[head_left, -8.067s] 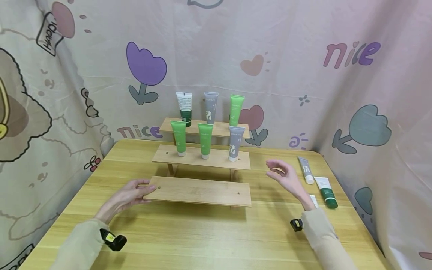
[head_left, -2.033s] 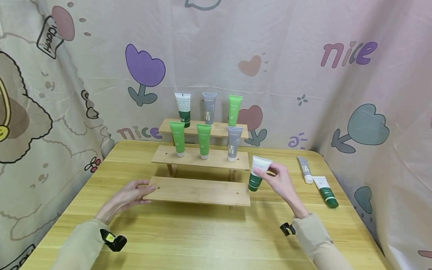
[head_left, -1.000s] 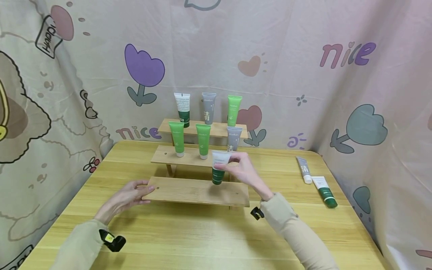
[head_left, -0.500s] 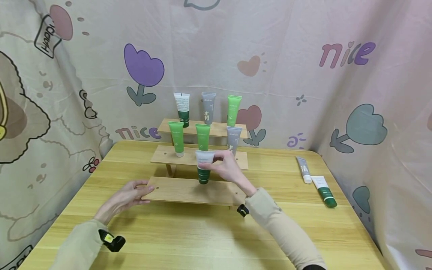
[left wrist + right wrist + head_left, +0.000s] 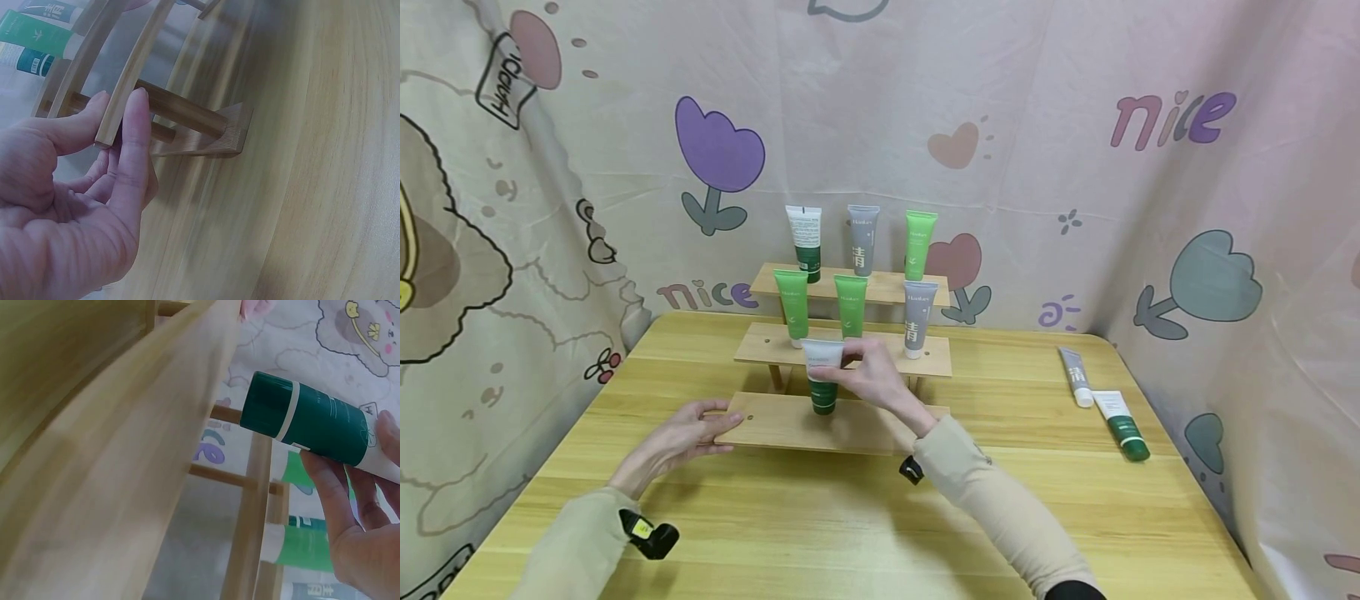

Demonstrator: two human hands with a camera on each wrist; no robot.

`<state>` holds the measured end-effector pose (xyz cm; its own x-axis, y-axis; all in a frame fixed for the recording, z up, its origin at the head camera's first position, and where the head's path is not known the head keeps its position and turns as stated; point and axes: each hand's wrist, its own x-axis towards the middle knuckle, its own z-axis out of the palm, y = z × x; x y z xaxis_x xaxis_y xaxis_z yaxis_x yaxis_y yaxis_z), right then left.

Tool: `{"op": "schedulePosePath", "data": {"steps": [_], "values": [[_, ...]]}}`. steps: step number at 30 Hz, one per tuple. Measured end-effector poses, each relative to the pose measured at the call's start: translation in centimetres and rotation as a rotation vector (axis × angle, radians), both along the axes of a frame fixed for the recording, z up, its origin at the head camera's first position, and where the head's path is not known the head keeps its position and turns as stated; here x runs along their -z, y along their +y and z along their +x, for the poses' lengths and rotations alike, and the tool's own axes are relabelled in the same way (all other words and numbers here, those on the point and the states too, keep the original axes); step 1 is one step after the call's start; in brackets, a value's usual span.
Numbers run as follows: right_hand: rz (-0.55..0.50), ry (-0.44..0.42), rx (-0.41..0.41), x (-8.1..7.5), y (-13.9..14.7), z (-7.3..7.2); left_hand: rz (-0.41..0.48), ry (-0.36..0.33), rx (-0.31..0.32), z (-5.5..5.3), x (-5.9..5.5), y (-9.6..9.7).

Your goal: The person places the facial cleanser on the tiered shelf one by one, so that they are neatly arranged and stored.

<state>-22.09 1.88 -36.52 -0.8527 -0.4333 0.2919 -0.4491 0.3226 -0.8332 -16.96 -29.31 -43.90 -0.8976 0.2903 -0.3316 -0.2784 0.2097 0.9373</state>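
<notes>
The right hand (image 5: 872,372) grasps a white-and-green tube (image 5: 823,398) in a pinch grip. The thumb bears on the front face and the fingers support the opposite side; the hand is closed only to the width of the tube. The tube is nearly upright, cap down, over the left half of the bottom shelf (image 5: 790,433). In the right wrist view, a gap shows between the cap and the shelf.

The left hand (image 5: 688,432) grasps the left end of the bottom shelf. The thumb lies on the upper face and the index finger on the underside, with the thin board between them.

The middle shelf (image 5: 758,343) carries, from left to right, a left green tube (image 5: 793,302), a center green tube (image 5: 851,304) and a gray tube (image 5: 917,317). In the head view, the right hand covers the cap of the center green tube, and the held tube obscures part of the middle shelf.

The top shelf (image 5: 891,287) carries a dark-capped tube (image 5: 806,237), a pale gray tube (image 5: 864,237) and a light green tube (image 5: 921,246), all standing.

At the right side of the table (image 5: 760,525), a small gray tube (image 5: 1076,375) lies just beside a flat-lying white tube (image 5: 1121,423) with a green lower part. Both are well apart from the shelves. A patterned cloth (image 5: 1037,167) hangs behind the table.
</notes>
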Motion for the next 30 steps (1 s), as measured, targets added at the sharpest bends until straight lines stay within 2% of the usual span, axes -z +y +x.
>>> {"op": "schedulePosePath", "data": {"steps": [5, 14, 21, 30], "values": [[0.004, -0.024, -0.010, 0.2, -1.0, 0.0, 0.000, -0.001, 0.000, 0.0, 0.0, 0.0], [0.015, 0.004, -0.016, 0.8, -2.7, 0.0, -0.009, -0.001, -0.004, 0.0, -0.1, 0.0], [0.002, -0.022, -0.028, 1.1, -3.5, 0.0, -0.017, -0.003, -0.006, -0.1, -0.1, 0.1], [0.019, 0.009, -0.026, 1.7, -4.6, 0.1, -0.019, -0.006, -0.007, -0.2, -0.1, -0.1]]}}
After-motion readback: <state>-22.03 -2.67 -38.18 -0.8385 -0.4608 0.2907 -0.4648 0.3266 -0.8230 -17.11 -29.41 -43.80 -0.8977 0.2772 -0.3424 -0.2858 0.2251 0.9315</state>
